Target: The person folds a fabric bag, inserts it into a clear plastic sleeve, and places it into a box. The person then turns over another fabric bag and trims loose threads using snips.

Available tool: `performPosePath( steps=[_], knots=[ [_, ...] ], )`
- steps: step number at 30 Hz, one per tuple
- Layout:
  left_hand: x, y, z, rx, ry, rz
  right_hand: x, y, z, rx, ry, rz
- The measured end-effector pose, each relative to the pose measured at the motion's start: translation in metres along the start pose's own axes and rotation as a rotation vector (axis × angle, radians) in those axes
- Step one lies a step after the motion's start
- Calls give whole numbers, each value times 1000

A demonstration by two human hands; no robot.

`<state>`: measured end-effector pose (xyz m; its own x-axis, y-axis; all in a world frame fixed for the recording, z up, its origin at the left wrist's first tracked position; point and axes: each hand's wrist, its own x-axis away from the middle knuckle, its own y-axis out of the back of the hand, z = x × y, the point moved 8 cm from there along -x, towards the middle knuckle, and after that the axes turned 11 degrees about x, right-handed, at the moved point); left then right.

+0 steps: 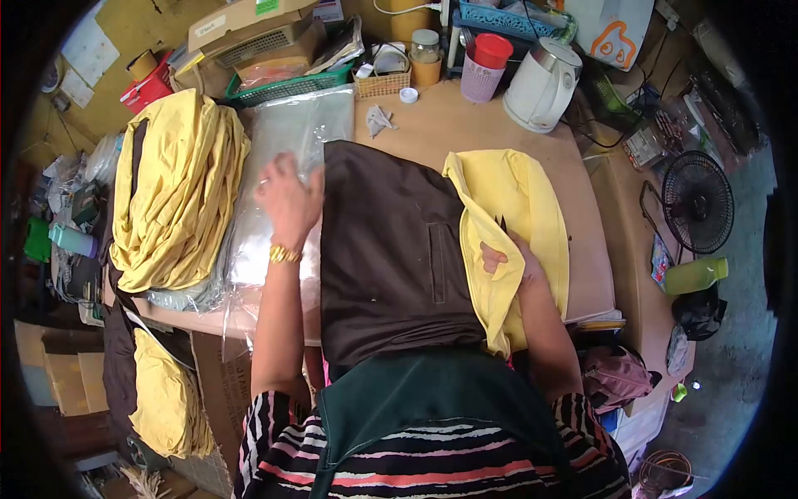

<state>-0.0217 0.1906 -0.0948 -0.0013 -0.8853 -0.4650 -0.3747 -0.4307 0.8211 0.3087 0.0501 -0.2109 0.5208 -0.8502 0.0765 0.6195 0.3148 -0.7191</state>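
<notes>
Across the table in front of me lies a dark brown piece of cloth [382, 233] with a stitched pocket slit, its yellow side [540, 200] folded out at the right. My left hand [287, 195], slightly blurred, is open with fingers apart beside the brown cloth's left edge, over clear plastic sheets [258, 241]. My right hand [515, 262] is closed at the yellow fold, which partly hides it. Two dark pointed tips [501, 223], like those of small scissors, stick up from that hand; their handles are hidden.
A tall stack of yellow cloth pieces [179, 200] stands at the left. Along the back are a green basket [291, 87], a small wicker basket [384, 84], a pink cup [482, 79] and a white kettle [542, 86]. A black fan [698, 202] and green bottle [697, 275] are at right.
</notes>
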Motion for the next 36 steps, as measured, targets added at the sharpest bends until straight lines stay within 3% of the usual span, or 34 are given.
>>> performPosePath(
  steps=[1,3,4,6,7,8,9,10,11,13,14,15,16,18,19,20,22,23,26,29,31,32,34,36],
  knots=[
    [-6,-19,-3,83,91,137,-2,-2,1,3,0,12],
    [-15,-56,-21,124,102,287,-3,16,-6,233,-207,-207],
    [-18,-72,-23,173,168,364,-10,0,18,970,-162,-408],
    [-32,-84,-21,164,92,254,-20,-38,40,1513,61,-335],
    [-33,-95,-14,535,267,336,-22,-73,69,1830,115,-494],
    [-35,-104,-16,912,434,414,-30,-92,81,1833,137,-492],
    [-33,-89,-29,1111,391,312,-35,-107,101,1625,293,-540],
    [-30,-81,-46,1328,329,349,-40,-115,118,1408,438,-576],
    [-19,-54,-72,1502,328,356,-52,-122,128,1248,545,-510],
    [-3,-18,-102,1653,137,306,-78,-145,139,1155,696,-406],
    [8,10,-127,1871,164,341,-85,-161,143,1054,818,-303],
    [16,21,-132,1873,142,342,-99,-164,135,885,665,-218],
    [21,29,-132,1874,120,341,-102,-164,137,885,678,-204],
    [23,41,-124,1850,120,335,-123,-162,107,1033,284,-36],
    [24,45,-119,1835,135,339,-119,-159,96,876,251,-48],
    [26,48,-112,1832,132,320,-120,-161,89,882,251,-31],
    [32,41,-86,1684,294,298,-116,-162,91,1198,447,-162],
    [33,39,-77,1683,302,292,-111,-165,89,1137,400,-230],
    [20,58,-19,1819,413,-142,-99,-166,96,1120,487,-332],
    [16,57,11,2015,143,139,-88,-174,97,1209,450,-389],
    [24,94,-18,1060,116,-14,-86,-176,94,1259,466,-401],
    [26,104,-31,1057,121,-17,-87,-179,92,1306,483,-409],
    [33,110,-78,876,-146,205,-85,-191,91,1386,523,-389],
    [29,88,-85,1025,-133,311,-82,-202,91,1464,564,-368]
  ],
)
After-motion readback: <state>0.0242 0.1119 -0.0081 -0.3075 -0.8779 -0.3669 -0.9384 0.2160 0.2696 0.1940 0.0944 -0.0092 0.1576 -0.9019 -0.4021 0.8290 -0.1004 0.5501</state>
